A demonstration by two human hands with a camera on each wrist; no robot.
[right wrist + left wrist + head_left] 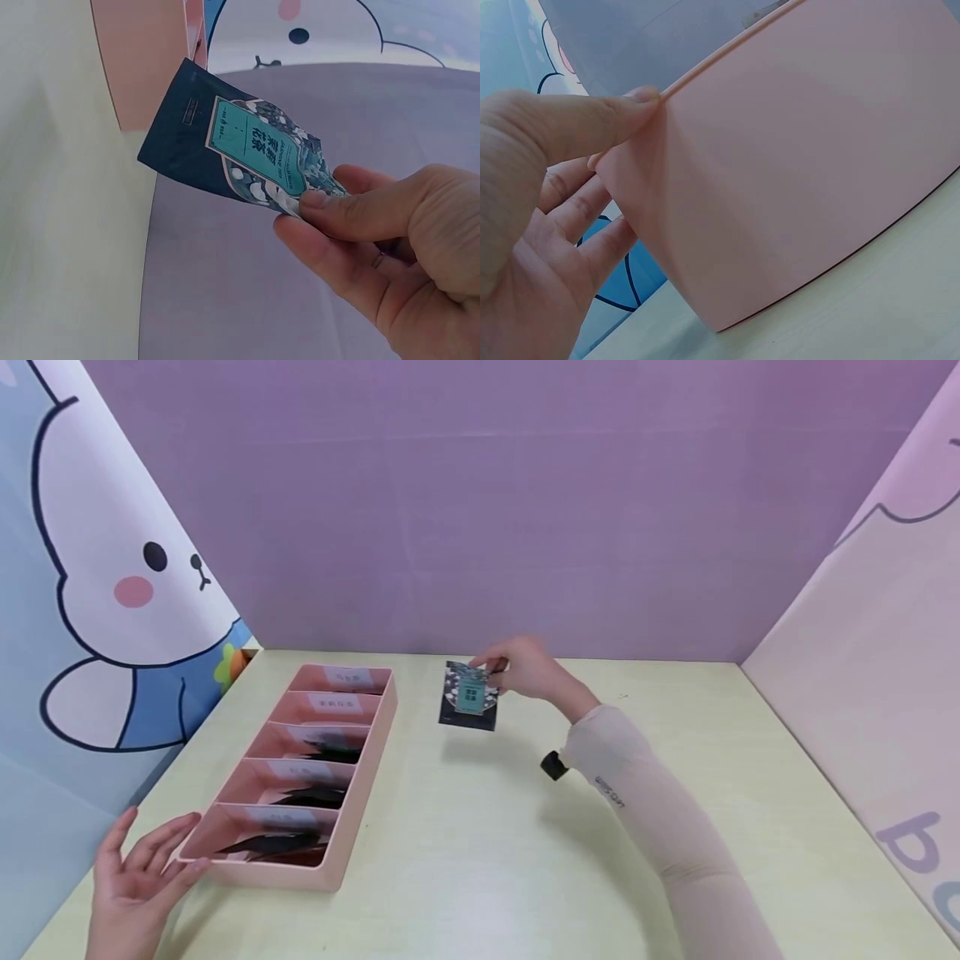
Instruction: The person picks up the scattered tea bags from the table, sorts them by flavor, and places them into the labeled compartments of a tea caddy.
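Note:
My right hand (528, 668) pinches a tea sachet (470, 697) by one edge between thumb and fingers, holding it above the table right of the box. Dark, with a teal label and white floral print, the sachet (247, 142) shows its front in the right wrist view. At the near left corner of a pink divided box (352, 814), my left hand (142, 877) grips the rim. Its thumb (622, 120) lies on the near rim and the other fingers are at the left side. Dark sachets (277, 843) lie in the three nearer compartments.
White paper labels (348, 677) mark the compartments' back walls. A purple panel (480, 527) stands behind the table (465, 860), with printed panels on both sides. A small black object (554, 766) shows at the right sleeve's cuff.

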